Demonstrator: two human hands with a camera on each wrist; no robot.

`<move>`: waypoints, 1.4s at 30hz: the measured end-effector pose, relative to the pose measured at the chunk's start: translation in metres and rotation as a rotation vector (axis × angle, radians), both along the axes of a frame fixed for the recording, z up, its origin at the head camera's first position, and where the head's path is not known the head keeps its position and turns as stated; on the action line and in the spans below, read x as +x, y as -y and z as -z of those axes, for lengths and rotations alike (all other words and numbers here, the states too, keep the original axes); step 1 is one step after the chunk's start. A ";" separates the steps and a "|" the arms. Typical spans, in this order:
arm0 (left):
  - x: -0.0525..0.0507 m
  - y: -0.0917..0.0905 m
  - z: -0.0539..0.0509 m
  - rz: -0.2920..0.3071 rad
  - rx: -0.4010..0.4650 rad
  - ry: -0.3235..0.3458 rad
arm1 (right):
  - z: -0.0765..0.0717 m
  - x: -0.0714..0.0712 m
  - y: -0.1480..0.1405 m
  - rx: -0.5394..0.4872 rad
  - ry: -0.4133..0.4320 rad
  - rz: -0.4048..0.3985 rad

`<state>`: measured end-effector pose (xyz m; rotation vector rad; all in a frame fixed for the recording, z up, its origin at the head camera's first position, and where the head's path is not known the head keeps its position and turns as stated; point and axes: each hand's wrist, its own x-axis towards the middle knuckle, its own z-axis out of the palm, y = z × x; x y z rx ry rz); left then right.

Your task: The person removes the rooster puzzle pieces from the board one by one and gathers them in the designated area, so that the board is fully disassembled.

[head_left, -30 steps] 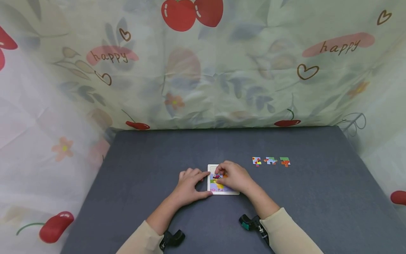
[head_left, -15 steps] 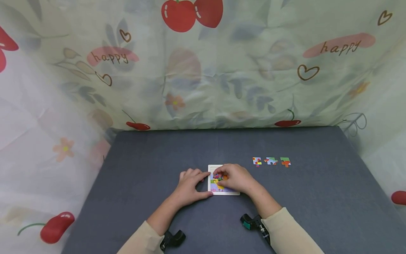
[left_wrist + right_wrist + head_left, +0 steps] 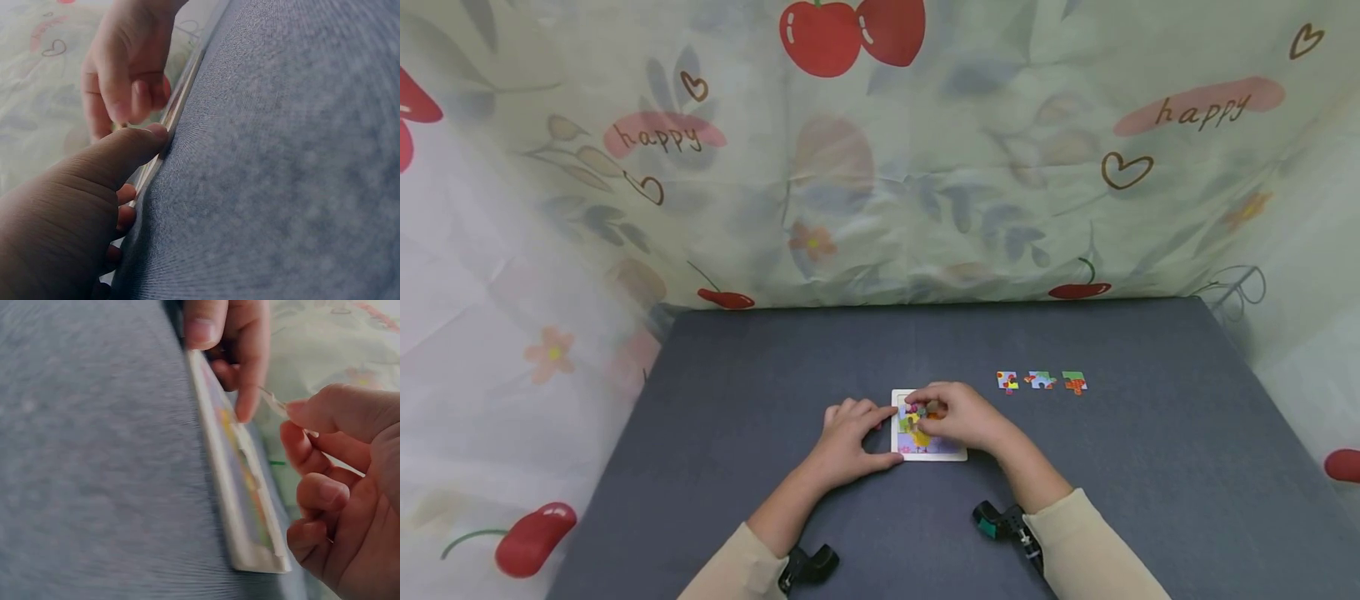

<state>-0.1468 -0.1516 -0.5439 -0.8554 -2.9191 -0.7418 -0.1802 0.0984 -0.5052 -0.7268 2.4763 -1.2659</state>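
Note:
A small white-framed picture puzzle (image 3: 931, 457) lies on the dark table, partly filled with colourful pieces. The left hand (image 3: 846, 442) holds its left side, thumb at the near corner and index finger at the left edge; the left wrist view shows that thumb (image 3: 140, 144) on the frame's rim. Over the puzzle, the right hand (image 3: 966, 417) pinches a thin piece (image 3: 274, 404) between thumb and index finger, raised above the frame in the right wrist view. Its other fingers are curled. The fingers hide part of the puzzle.
Three loose puzzle pieces lie in a row right of the frame: a left one (image 3: 1007, 381), a middle one (image 3: 1041, 380) and a right one (image 3: 1075, 382). A patterned curtain (image 3: 910, 208) stands behind the table (image 3: 737, 358).
The right hand has shifted slightly over the puzzle, and the piece in its fingers has turned and lifted off the picture. The left hand has stayed in place.

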 end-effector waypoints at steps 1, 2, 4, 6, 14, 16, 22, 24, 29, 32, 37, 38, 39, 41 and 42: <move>0.000 0.000 0.000 0.001 -0.001 0.000 | -0.002 0.000 -0.002 -0.016 0.011 -0.007; 0.000 0.000 0.000 0.001 -0.003 0.000 | -0.005 0.000 -0.003 -0.029 0.019 -0.012; 0.000 -0.001 -0.001 0.000 -0.003 0.001 | -0.011 0.000 -0.007 -0.051 0.020 -0.016; 0.000 -0.001 -0.002 -0.003 -0.003 0.003 | -0.018 0.000 -0.011 -0.069 0.016 -0.013; 0.001 -0.002 -0.004 -0.018 -0.018 0.021 | -0.047 0.004 -0.028 -0.075 0.020 0.065; 0.001 -0.002 -0.005 -0.020 -0.021 0.025 | -0.053 0.005 -0.033 -0.076 0.028 0.080; 0.001 -0.002 -0.005 -0.022 -0.012 0.019 | -0.063 0.006 -0.045 -0.106 0.015 0.106; 0.001 -0.002 -0.004 -0.020 -0.010 0.016 | -0.065 0.007 -0.049 -0.109 0.005 0.116; 0.001 -0.001 -0.001 -0.014 -0.022 0.003 | -0.067 0.009 -0.059 -0.127 -0.022 0.145; 0.001 -0.001 0.001 -0.012 -0.017 -0.001 | -0.066 0.011 -0.067 -0.139 -0.061 0.160; 0.001 -0.001 0.001 -0.012 0.007 -0.005 | -0.065 0.014 -0.078 -0.167 -0.100 0.162; 0.001 -0.001 0.001 -0.013 0.007 -0.005 | -0.065 0.014 -0.080 -0.173 -0.099 0.160; 0.001 -0.001 0.001 -0.013 0.007 -0.006 | -0.064 0.016 -0.082 -0.180 -0.099 0.159; 0.001 -0.001 0.001 -0.013 0.004 -0.007 | -0.063 0.018 -0.086 -0.194 -0.090 0.160; 0.000 -0.001 0.001 -0.015 0.001 -0.007 | -0.063 0.018 -0.088 -0.199 -0.083 0.163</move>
